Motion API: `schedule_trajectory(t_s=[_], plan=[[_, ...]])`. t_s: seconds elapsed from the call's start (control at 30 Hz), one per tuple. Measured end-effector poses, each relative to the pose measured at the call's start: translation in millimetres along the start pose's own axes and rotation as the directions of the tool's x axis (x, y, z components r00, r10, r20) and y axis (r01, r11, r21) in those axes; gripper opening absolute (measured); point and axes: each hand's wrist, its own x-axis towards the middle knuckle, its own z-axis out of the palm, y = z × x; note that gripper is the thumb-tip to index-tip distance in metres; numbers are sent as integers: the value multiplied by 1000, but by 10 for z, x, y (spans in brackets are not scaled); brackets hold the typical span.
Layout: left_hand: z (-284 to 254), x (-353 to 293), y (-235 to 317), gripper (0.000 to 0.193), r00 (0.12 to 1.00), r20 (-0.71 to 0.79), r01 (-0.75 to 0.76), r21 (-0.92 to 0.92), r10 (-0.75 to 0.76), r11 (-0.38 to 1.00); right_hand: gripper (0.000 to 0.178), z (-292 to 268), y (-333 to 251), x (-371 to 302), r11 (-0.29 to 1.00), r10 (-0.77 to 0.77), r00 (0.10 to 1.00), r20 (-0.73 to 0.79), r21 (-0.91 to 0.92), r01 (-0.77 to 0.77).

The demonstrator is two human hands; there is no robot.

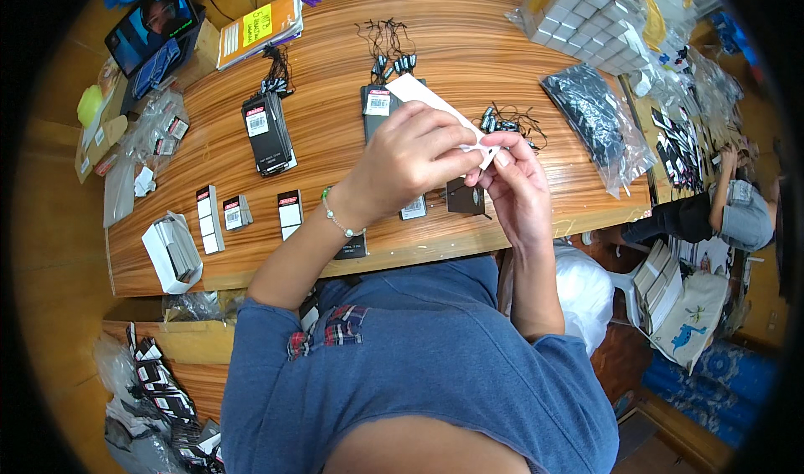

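A long white card (435,97) slants over the table's middle, its near end between my two hands. My left hand (410,151) is closed on it, fingertips pinching close to that end. The fingers of my right hand (517,181) are also closed, thumb and forefinger gripping the card's tip. Behind the card lie black cards (373,125) with a white label. Partly covered by my hands, a small dark brown piece (463,198) sits near the table edge. Black cords with small metal pieces (498,122) lie just beyond my right hand.
A stack of black cards (270,139) and small label stacks (209,218) stand to the left, by a white box of cards (173,252). At right lies a clear bag of black items (596,122); white boxes (586,22) are piled behind. Another person (741,210) sits far right.
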Motion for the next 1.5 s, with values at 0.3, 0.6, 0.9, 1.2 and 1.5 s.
schedule_trajectory(t_s=[0.3,0.6,0.9,1.2,1.5], plan=[[41,-92,9,11,990,0,-139,61,139,988,5,-172,-6,-66,977,103,994,47,-191,-93],[-83,-16,120,13,972,76,-220,-38,222,975,3,-240,-84,-92,922,7,970,242,-377,87],[111,-100,54,13,995,73,92,-352,-71,932,9,-200,-250,4,926,-306,913,270,307,220],[227,-171,177,13,883,196,441,-662,-427,606,9,-117,-270,118,678,-264,930,256,735,-10],[319,-96,303,18,856,70,471,-513,-512,718,10,-87,-295,55,693,-264,950,164,717,68]])
